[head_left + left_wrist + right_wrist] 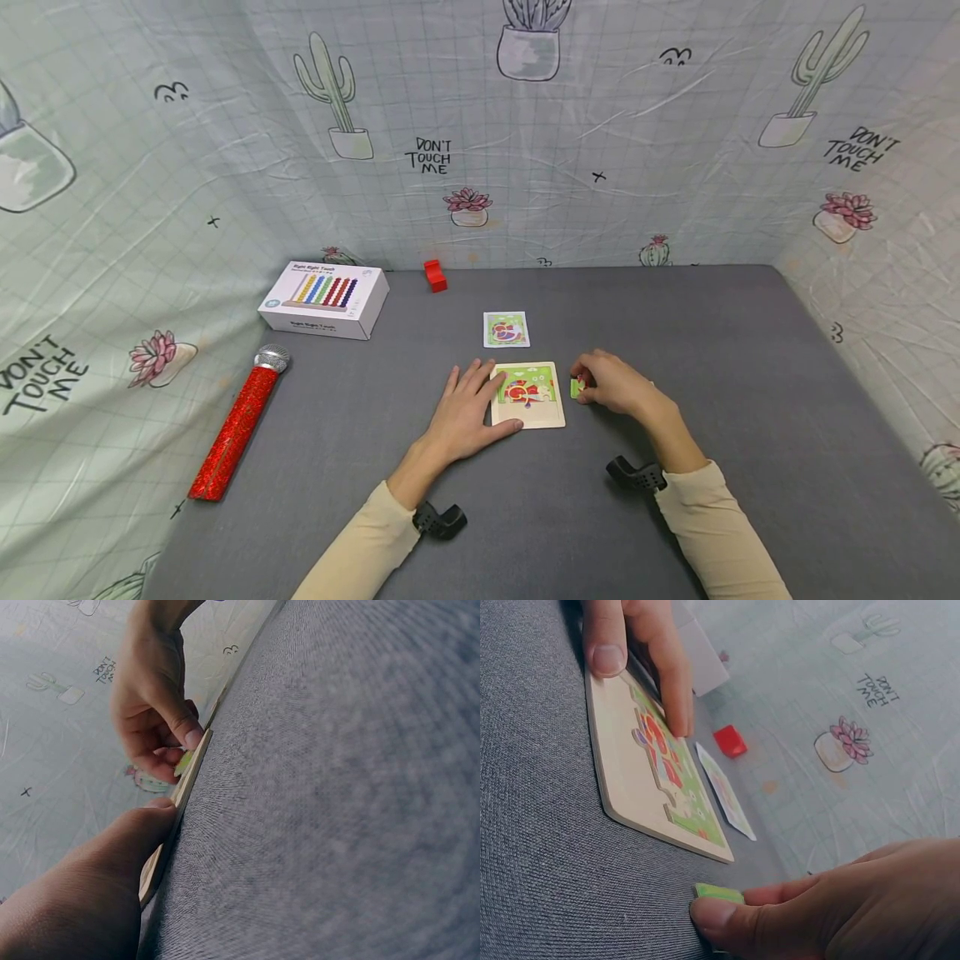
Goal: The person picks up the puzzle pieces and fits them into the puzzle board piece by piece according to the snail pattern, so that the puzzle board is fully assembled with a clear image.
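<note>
A wooden puzzle board (546, 413) lies flat on the grey table, its upper part filled with green and red picture pieces and its lower strip bare wood. My left hand (467, 412) rests on the board's left side, fingers spread, thumb along the near edge. Just right of the board, my right hand (617, 383) pinches a green puzzle piece (718, 892) between thumb and fingers, close to the tabletop. The fingers cover much of that piece. Beyond the board lies a small square picture card (506, 330) with a similar green, red and purple picture.
A white box (326, 300) with colored sticks pictured on it stands at the back left. A red glittery microphone (236, 429) lies along the left side. Near the back edge sits a small red block (435, 276). A patterned cloth (525, 200) hangs behind the table.
</note>
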`<state>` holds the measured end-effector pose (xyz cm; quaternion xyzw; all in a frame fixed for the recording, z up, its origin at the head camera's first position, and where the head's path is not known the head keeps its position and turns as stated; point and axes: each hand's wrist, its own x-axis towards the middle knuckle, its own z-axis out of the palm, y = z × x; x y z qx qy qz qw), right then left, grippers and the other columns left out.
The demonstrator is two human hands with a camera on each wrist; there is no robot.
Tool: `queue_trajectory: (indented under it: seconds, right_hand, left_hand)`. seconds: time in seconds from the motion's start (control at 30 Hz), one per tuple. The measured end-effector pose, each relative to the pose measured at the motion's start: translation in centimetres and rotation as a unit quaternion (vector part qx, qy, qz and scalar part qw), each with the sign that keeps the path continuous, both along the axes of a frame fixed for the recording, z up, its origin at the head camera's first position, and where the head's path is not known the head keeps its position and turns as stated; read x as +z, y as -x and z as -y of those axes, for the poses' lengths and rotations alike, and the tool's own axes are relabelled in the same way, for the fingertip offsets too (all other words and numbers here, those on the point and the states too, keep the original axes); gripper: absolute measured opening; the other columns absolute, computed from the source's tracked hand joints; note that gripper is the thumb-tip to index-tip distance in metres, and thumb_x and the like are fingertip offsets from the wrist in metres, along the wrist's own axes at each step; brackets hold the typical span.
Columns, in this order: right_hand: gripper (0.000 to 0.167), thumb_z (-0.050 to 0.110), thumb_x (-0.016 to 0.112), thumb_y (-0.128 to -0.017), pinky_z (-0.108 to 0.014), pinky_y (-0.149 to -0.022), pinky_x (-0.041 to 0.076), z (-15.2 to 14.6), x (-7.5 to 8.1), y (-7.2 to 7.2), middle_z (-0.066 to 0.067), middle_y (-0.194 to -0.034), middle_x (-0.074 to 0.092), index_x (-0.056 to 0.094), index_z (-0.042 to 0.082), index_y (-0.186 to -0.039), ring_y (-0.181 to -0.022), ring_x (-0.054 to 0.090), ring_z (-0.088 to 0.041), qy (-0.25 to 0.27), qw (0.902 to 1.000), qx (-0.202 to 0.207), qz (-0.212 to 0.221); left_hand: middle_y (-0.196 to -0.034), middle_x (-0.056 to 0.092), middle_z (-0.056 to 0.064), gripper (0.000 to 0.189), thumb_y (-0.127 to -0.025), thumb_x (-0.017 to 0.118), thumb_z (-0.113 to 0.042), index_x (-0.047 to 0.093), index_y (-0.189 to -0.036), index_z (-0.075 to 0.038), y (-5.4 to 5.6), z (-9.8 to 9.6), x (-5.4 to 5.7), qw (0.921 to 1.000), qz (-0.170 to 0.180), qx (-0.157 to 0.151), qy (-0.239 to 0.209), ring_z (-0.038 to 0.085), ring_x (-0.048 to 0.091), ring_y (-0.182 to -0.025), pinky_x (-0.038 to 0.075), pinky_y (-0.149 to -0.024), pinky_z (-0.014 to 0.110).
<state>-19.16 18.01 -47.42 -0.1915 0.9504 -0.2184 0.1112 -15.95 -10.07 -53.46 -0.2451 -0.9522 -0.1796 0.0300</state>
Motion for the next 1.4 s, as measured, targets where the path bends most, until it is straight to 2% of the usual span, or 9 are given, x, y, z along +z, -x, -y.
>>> queue_trajectory:
  seconds: [0.17,0.3,0.5,0.73,0.87,1.0,1.17,1.4]
  right_hand:
    - [0.024,0.01,0.083,-0.081,-0.034,-0.074,0.045,0.1,-0.1,0.0,-0.005,-0.091,0.057,0.067,0.007,-0.099,-0.082,0.051,-0.017,0.008,0.9999,0.001,-0.009]
    - [0.02,0.009,0.08,-0.083,-0.031,-0.067,0.044,0.2,0.0,0.0,-0.002,-0.082,0.061,0.066,0.009,-0.096,-0.074,0.052,-0.014,0.023,0.9997,0.001,-0.01]
    - [0.014,0.014,0.076,-0.088,-0.027,-0.06,0.04,0.5,0.1,-0.2,0.002,-0.074,0.062,0.073,0.008,-0.1,-0.064,0.047,-0.01,0.062,0.9968,0.009,-0.05]
    - [0.025,0.01,0.069,-0.093,-0.031,-0.069,0.048,1.5,0.5,-0.6,-0.005,-0.094,0.071,0.073,0.003,-0.117,-0.077,0.054,-0.012,0.097,0.9921,0.035,-0.071]
    - [0.03,0.009,0.068,-0.094,-0.03,-0.07,0.049,2.3,0.4,-0.8,-0.006,-0.094,0.07,0.068,0.0,-0.123,-0.077,0.057,-0.01,0.113,0.9911,0.037,-0.06]
    - [0.025,0.012,0.07,-0.093,-0.024,-0.064,0.049,3.3,0.1,-0.9,-0.001,-0.086,0.069,0.067,0.002,-0.116,-0.071,0.058,-0.006,0.149,0.9875,0.033,-0.04]
    - [0.017,0.012,0.074,-0.09,-0.022,-0.062,0.05,4.5,-0.5,-1.2,0.0,-0.081,0.07,0.069,0.006,-0.106,-0.069,0.059,-0.004,0.183,0.98,0.049,-0.061]
    - [0.016,0.007,0.071,-0.091,-0.022,-0.062,0.05,5.7,-1.2,-1.7,0.0,-0.082,0.069,0.07,0.005,-0.107,-0.07,0.058,-0.002,0.184,0.9759,0.076,-0.09]
  left_hand:
    - [-0.162,0.036,0.007,0.083,-0.088,0.058,-0.069,0.045,-0.152,-0.018,0.1,0.0,-0.2,1.0,0.0,0.0,0.0,0.028,0.025,-0.155,0.015,-0.125,0.057]
    - [-0.162,0.036,0.008,0.085,-0.087,0.058,-0.07,0.045,-0.152,-0.017,0.1,0.1,-0.2,1.0,0.001,-0.001,-0.002,0.029,0.025,-0.155,0.015,-0.125,0.057]
    - [-0.162,0.036,0.007,0.089,-0.084,0.06,-0.072,0.045,-0.152,-0.018,0.0,0.1,-0.1,1.0,-0.004,-0.004,0.003,0.029,0.025,-0.154,0.016,-0.125,0.057]
    - [-0.162,0.035,0.007,0.092,-0.082,0.061,-0.074,0.044,-0.153,-0.017,0.1,0.0,0.0,0.9999,-0.001,-0.001,0.014,0.028,0.024,-0.155,0.015,-0.126,0.055]
    - [-0.162,0.036,0.008,0.092,-0.082,0.061,-0.073,0.044,-0.153,-0.016,0.1,0.0,0.1,0.9999,-0.001,0.001,0.016,0.029,0.025,-0.155,0.015,-0.126,0.056]
    - [-0.162,0.036,0.008,0.092,-0.082,0.06,-0.073,0.045,-0.152,-0.016,0.1,0.0,0.1,0.9999,-0.002,0.001,0.016,0.029,0.025,-0.154,0.016,-0.125,0.056]
    - [-0.162,0.035,0.007,0.092,-0.082,0.06,-0.074,0.044,-0.153,-0.016,0.1,0.0,0.1,0.9998,-0.004,0.001,0.017,0.029,0.025,-0.154,0.016,-0.126,0.056]
    - [-0.162,0.036,0.008,0.092,-0.082,0.061,-0.073,0.045,-0.152,-0.016,0.0,0.1,0.1,0.9999,-0.008,-0.003,0.009,0.03,0.026,-0.154,0.016,-0.125,0.056]
